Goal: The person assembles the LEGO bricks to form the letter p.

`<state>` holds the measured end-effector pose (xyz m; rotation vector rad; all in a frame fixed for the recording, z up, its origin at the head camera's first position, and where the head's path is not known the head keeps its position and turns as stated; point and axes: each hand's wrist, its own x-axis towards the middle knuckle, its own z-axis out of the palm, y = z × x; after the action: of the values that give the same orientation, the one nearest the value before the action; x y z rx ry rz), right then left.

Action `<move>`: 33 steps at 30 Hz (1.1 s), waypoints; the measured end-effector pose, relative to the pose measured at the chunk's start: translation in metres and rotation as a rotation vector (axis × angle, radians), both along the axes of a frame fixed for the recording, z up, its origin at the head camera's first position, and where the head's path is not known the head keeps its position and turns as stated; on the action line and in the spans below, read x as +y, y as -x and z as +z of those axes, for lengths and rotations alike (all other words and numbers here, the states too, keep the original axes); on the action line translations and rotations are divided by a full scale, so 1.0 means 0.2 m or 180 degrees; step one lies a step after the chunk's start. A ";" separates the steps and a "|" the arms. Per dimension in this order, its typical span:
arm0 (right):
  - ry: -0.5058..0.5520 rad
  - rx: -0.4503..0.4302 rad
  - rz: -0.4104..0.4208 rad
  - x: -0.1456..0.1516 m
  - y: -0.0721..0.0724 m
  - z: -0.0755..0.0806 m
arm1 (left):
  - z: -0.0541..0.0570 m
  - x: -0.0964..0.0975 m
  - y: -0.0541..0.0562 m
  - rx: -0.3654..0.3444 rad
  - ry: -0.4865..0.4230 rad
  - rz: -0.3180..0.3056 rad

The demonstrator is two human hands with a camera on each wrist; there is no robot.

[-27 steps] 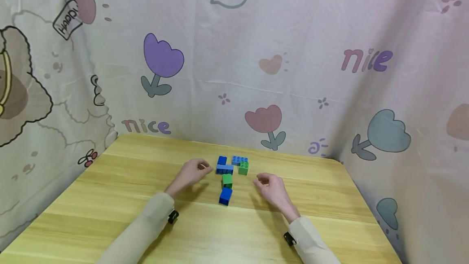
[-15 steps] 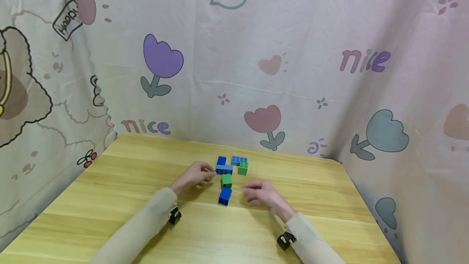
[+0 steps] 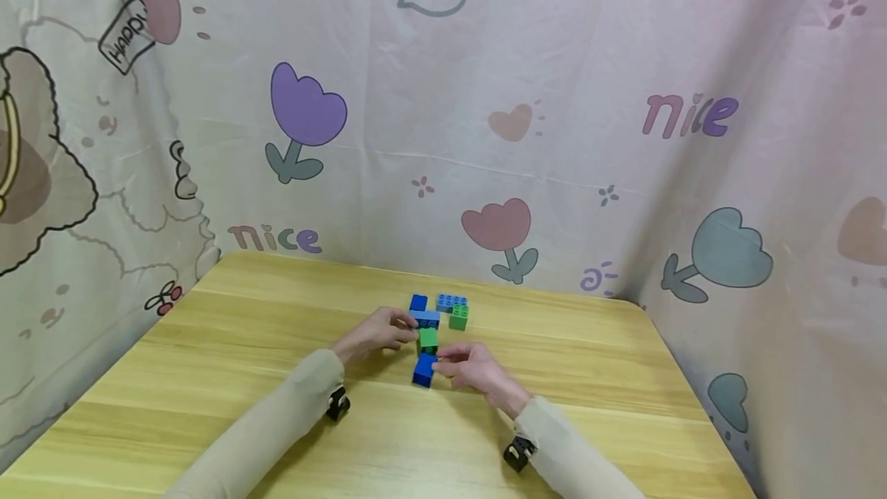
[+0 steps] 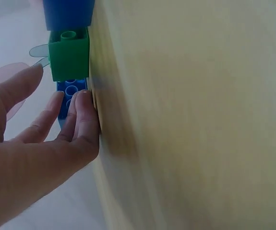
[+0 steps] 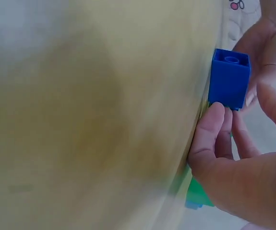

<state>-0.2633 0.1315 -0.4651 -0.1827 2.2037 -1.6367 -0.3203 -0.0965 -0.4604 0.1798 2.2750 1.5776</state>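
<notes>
In the head view, my left hand [image 3: 377, 332] is at the left of a near green brick [image 3: 428, 339] and a long light blue brick [image 3: 427, 316]. The left wrist view shows its thumb beside the green brick [image 4: 69, 57], with a gap between thumb and fingers. At the right of the nearest dark blue brick [image 3: 424, 370], my right hand [image 3: 481, 373] has its fingertips close by. In the right wrist view those fingers [image 5: 210, 127] lie at the dark blue brick's [image 5: 228, 84] lower end, while the thumb stays apart; contact is unclear.
Behind the row lie another dark blue brick [image 3: 419, 303], a studded light blue brick [image 3: 453, 301] and a second green brick [image 3: 459, 318]. All rest on a wooden table [image 3: 242, 329]. A patterned curtain [image 3: 416, 122] hangs beyond its back edge.
Both hands have moved inward toward the row of bricks, the right hand travelling left and slightly nearer the person. The bricks keep nearly the same places.
</notes>
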 end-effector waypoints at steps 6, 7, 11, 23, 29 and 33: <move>-0.0199 0.0121 0.0004 -0.03 0.01 0.01 | -0.03 0.02 0.02 0.0045 0.0105 -0.0083; -0.0222 0.0137 0.0017 -0.03 0.01 0.01 | -0.03 0.02 0.03 0.0044 0.0112 -0.0092; -0.0271 0.0182 0.0071 -0.03 0.01 0.01 | -0.03 0.03 0.03 0.0011 0.0163 -0.0093; -0.0248 0.0122 0.0218 -0.02 0.02 0.01 | -0.01 0.05 0.03 0.0099 0.0418 -0.0104; -0.0260 0.0057 0.0206 -0.01 0.03 0.01 | 0.00 0.07 0.02 0.0163 0.0539 -0.0091; -0.0237 -0.0021 0.0168 -0.01 0.03 0.01 | 0.00 0.07 0.02 0.0188 0.0586 -0.0095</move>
<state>-0.2691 0.1300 -0.4629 -0.2128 2.2315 -1.5224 -0.3243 -0.0827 -0.4610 0.2134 2.4357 1.3556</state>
